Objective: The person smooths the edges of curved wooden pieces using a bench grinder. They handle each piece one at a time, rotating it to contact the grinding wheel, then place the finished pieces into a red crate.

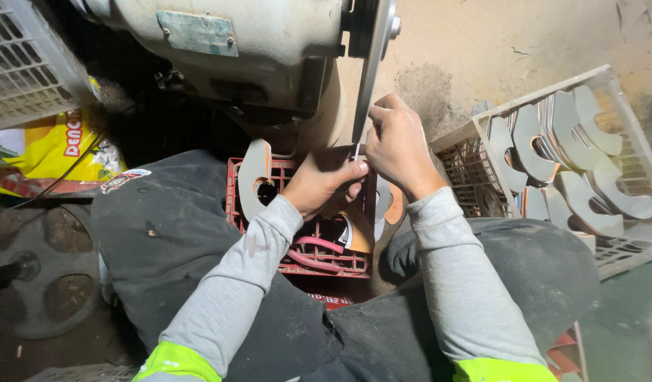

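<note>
My left hand (324, 182) and my right hand (397, 145) are together in front of a thin grinding wheel (372, 71) on a cream-coloured motor (248, 42). Both hands pinch a flat metal piece (357, 150) seen edge-on, held against the lower edge of the wheel. Most of the piece is hidden by my fingers. Below my hands a red plastic crate (319, 262) holds curved flat metal cut-outs (254, 177), one standing upright at its left side. I sit with my knees in dark trousers on either side of the red crate.
A white plastic crate (475, 134) on the right holds several curved metal cut-outs (574, 155). A white basket (21, 64) is at top left, with a yellow bag (57, 148) beneath it. A beige wall stands behind the wheel.
</note>
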